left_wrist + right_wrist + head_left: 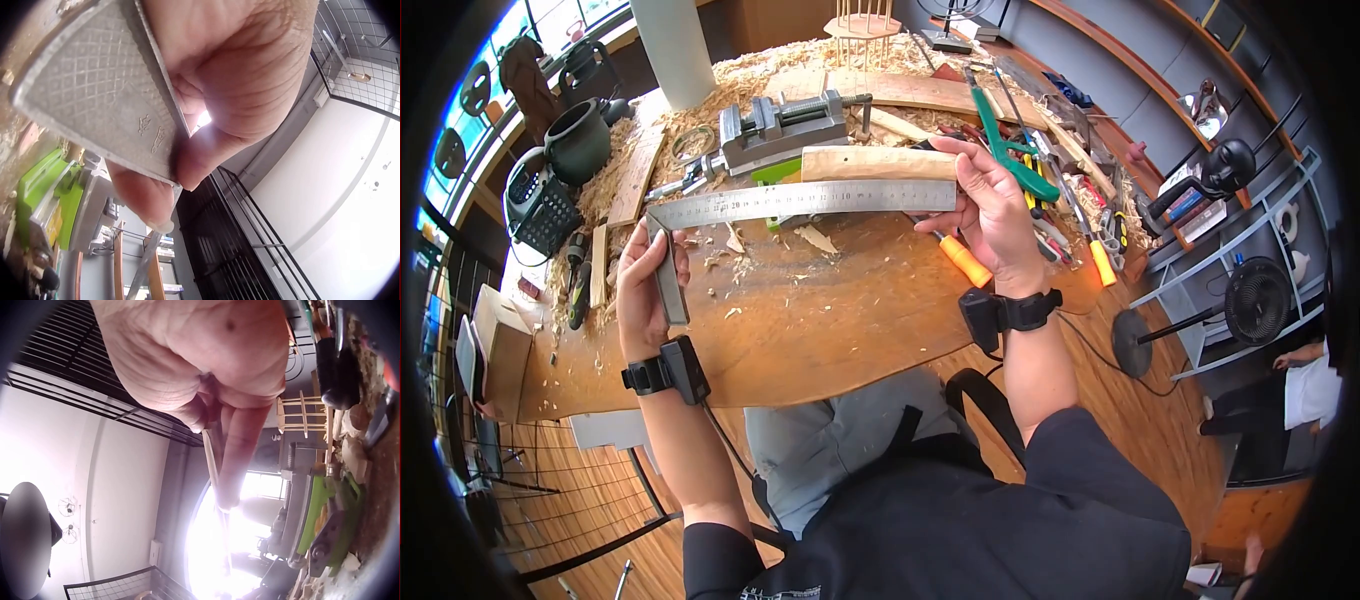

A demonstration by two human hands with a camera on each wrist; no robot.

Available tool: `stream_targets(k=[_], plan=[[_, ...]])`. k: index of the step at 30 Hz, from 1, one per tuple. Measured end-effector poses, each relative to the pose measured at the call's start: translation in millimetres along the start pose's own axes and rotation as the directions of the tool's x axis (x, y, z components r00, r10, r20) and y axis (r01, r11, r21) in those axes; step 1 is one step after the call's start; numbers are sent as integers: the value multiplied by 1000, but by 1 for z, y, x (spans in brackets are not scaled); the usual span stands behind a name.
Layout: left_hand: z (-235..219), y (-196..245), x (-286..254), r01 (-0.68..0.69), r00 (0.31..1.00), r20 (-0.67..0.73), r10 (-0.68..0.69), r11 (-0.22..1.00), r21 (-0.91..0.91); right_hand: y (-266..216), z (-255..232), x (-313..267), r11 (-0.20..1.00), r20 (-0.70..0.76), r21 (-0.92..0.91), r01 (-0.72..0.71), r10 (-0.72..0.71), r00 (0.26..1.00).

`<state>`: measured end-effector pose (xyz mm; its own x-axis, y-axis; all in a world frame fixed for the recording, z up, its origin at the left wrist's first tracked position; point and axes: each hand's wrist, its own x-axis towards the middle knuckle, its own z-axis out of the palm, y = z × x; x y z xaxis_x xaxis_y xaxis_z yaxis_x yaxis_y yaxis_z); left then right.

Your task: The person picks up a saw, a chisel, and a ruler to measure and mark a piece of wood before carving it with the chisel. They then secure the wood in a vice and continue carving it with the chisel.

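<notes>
A try square spans both hands in the head view, its steel ruler blade (790,201) marked with a graduated scale. My left hand (638,290) grips its short metal stock (671,287), at the corner where the blade starts. The left wrist view shows the crosshatched face of that stock (100,81) close up, with thumb and a fingertip pinching its edge. Along the blade's far side lies a pale carved strip of wood (878,163). My right hand (1002,215) pinches the right end of the blade and the wood together, thumb on the near face.
Behind the blade stand a grey metal vise (785,132) and a green tool part (778,174). Wood shavings (800,62) cover the back of the bench (830,320). Orange-handled tools (963,262) and a green saw handle (1010,150) lie at right. Another person (1305,390) is at far right.
</notes>
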<state>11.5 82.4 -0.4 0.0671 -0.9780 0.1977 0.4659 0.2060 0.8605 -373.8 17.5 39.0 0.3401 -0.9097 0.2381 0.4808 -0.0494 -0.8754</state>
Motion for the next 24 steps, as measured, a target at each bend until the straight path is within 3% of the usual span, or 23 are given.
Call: stream_targets(k=[24], plan=[[-1, -1, 1, 19, 999, 28, -18, 999, -43, -2, -7, -7, 1000, 49, -3, 9, -9, 999]])
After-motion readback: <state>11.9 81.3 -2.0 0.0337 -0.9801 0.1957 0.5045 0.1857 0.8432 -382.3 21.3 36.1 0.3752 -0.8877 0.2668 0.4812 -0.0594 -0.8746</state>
